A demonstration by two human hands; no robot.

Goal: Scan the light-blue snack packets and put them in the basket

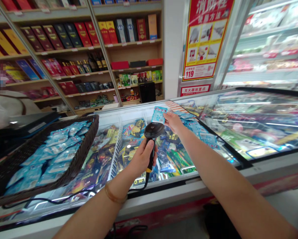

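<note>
My left hand (143, 156) is wrapped round the handle of a black and yellow barcode scanner (152, 130), held upright above the glass-topped freezer. A cord runs down from its handle. In my right hand (174, 122), pinched at the lower right edge, is a small light-blue packet (159, 114), just beyond the scanner's head. Similar blue packets (201, 131) lie in a loose group on the freezer under my right forearm. More blue packets (61, 146) fill part of a dark woven basket (86, 146) on the left.
Ice-cream packs lie inside the freezer (169, 189), divided by white wire racks (116, 151). The scanner's black cable (51, 200) crosses the freezer's front left. Shelves of boxed bottles (64, 35) stand behind. Part of another person (7, 106) shows at the far left.
</note>
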